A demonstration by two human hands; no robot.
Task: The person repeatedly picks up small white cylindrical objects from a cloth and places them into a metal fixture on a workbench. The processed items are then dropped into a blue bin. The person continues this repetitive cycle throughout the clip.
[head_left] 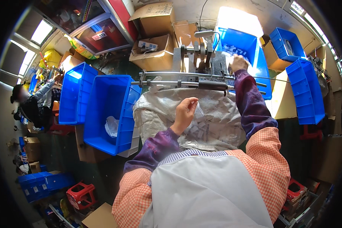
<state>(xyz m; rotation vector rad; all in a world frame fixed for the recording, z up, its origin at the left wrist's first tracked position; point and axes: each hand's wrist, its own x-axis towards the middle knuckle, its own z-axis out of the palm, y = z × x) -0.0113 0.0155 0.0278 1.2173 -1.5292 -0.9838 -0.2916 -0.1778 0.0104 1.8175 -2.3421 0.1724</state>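
Observation:
My left hand (185, 114) is above the grey-white sheet (152, 104) in front of the bench machine. Its fingers are pinched together at the tips; a faint translucent piece shows beside them, too unclear to name. Up at the right, my right hand (239, 64) is at the near left edge of a blue bin (260, 62) that contains small white pieces (235, 49). Those fingers are curled, and glare hides what is between them. Between and beyond my hands stands the metal machine (199, 57) with horizontal rods (178, 83). More small pale pieces (201, 130) lie in the sheet's sagging middle.
At the left stand two blue bins, the nearer one (97, 114) with a white plastic bag (111, 126) inside. Open cardboard boxes (152, 59) are behind the machine. More blue bins (306, 91) are at the right. A red stool (81, 195) is lower left; another person (34, 106) works far left.

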